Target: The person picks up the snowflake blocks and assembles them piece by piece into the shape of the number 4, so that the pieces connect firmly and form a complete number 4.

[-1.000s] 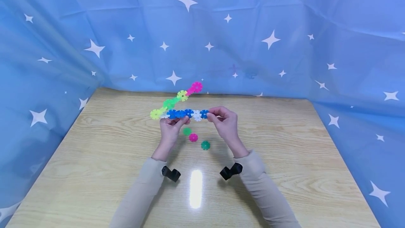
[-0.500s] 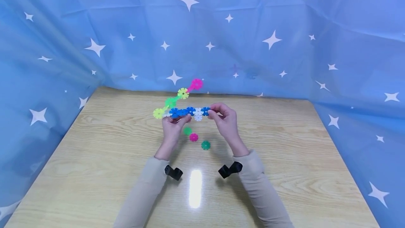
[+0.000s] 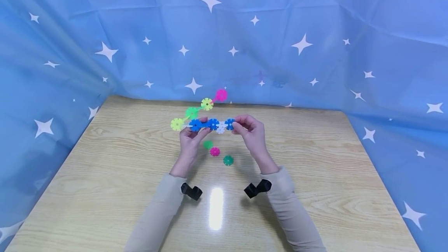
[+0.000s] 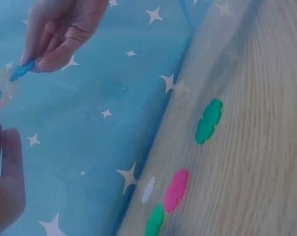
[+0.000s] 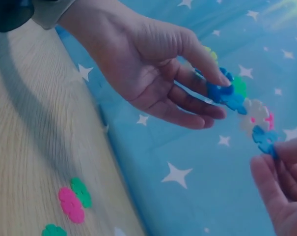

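Observation:
A zigzag chain of notched plastic snowflake discs is held up over the table in the head view. Its upper arm runs from a pink disc [image 3: 221,95] through yellow and green ones down to a yellow disc [image 3: 177,124]. From there white and blue discs run across to the right. My left hand [image 3: 189,143] pinches the chain at its blue discs [image 3: 195,125], between thumb and fingers. The end blue disc [image 3: 229,124] is pinched by my right hand [image 3: 253,134]; this grip also shows in the left wrist view. White discs [image 3: 220,128] lie between the hands.
Loose discs lie on the wooden table [image 3: 315,174] below the hands: light green [image 3: 208,144], pink [image 3: 215,151] and dark green [image 3: 228,160]. A blue star-patterned cloth [image 3: 262,49] stands behind and at both sides.
Both hands and the chain have shifted slightly right. The left hand's fingers have moved up behind the blue discs. Loose discs on the table have stayed put.

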`<state>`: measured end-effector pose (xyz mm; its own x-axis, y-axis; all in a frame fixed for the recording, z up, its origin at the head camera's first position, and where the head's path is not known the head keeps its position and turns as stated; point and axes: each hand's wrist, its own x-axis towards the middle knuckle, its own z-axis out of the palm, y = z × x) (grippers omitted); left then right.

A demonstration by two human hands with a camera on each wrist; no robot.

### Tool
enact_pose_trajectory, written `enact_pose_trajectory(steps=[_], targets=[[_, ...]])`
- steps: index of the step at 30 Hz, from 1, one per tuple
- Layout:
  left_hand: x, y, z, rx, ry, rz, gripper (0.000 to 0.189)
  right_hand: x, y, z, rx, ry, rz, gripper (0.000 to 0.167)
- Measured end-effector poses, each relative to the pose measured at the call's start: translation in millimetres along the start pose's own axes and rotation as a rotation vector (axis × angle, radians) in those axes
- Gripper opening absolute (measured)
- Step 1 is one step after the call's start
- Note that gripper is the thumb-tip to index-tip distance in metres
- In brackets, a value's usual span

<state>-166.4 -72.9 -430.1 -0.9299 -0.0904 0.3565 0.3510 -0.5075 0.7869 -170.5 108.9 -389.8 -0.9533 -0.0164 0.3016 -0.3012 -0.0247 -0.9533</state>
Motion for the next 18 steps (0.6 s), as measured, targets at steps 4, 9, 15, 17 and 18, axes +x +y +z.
enact_pose_trajectory(steps=[4,9,15,17,18], targets=[[0.0,0.1,1.6,-0.013,0.015,-0.015,0.043,0.5,0.3,-1.0,0.033,-0.002,0.084,0.019],[0.7,1.0,2.5,-0.024,0.045,-0.034,0.042,2.2,1.3,0.0,0.046,-0.012,0.129,0.02],[1.6,3.7,3.4,-0.098,0.078,-0.065,0.039,3.2,2.6,0.5,0.047,-0.036,0.157,0.023],[1.6,4.7,3.7,-0.111,0.094,-0.078,0.038,2.2,4.8,-0.8,0.038,-0.042,0.174,0.024],[1.6,5.2,3.7,-0.109,0.101,-0.087,0.038,1.4,6.3,-1.9,0.029,-0.046,0.188,0.025]])
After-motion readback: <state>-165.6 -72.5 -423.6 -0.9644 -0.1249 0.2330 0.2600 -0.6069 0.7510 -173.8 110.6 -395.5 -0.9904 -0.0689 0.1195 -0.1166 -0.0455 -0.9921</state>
